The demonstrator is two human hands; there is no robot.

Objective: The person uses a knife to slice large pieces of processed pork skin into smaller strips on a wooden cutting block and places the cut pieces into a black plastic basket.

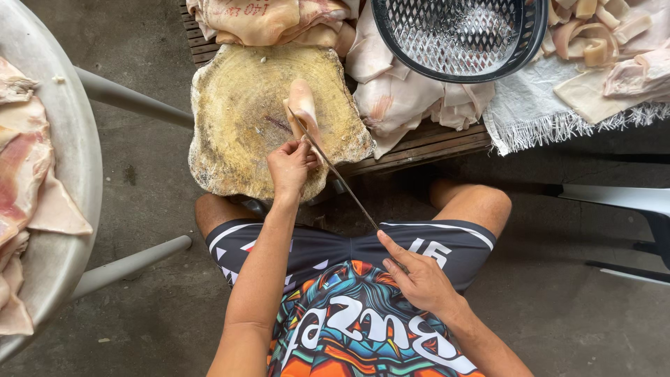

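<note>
Along the left edge of the frame I see a large round metal tray (pixel 66 174) on grey legs, with pale pink slabs of pork skin (pixel 24 174) lying in it. Across the top runs a slatted wooden bench (pixel 433 143), piled with more folded skins (pixel 405 98); a black mesh basket (pixel 457 35) sits on that pile at upper centre, and a white woven cloth (pixel 530 112) with cut strips on it fills the upper right.

At centre-left of the frame a thick, worn wooden chopping block (pixel 237 119) rests on the bench's near edge. On the block, a curled piece of skin (pixel 303 105) stands up just above my left hand.

My left hand (pixel 289 167) is at the block's lower edge, its grip pinched closed on the lower end of that piece of skin. My right hand (pixel 419 279) is low in the frame, over my lap, its grip wrapped closed around the handle of a long thin knife (pixel 335 171), forefinger stretched along it. The blade runs diagonally up-left from that hand, past the left fingers, and its tip meets the skin piece on the block. The handle itself is hidden inside the hand.
</note>
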